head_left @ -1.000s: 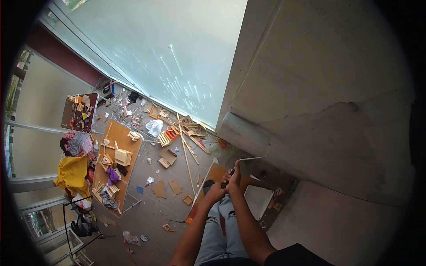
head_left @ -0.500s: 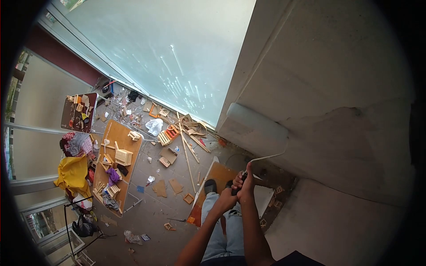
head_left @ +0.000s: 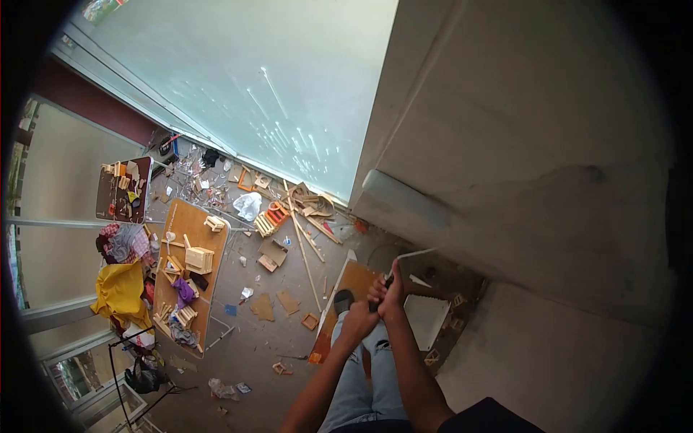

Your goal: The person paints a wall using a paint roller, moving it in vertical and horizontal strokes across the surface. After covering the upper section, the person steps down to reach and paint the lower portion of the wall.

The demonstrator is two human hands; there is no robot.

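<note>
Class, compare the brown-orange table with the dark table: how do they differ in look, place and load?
The brown-orange table has a light wood-toned top; the dark table has a deep reddish-brown one.
The brown-orange table stands nearer the person and looks larger; the dark table is farther off.
The brown-orange table bears a purple cloth; the dark table shows none.
Both have rounded corners and carry small wooden pieces.

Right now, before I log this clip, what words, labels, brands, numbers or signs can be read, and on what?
None can be read.
Wooden-topped table: a faint pale marking near one edge, too small to read.
Small packet on the floor: too small to tell whether it bears print.
Paint roller: no lettering can be made out; hands partly cover its handle.
</note>
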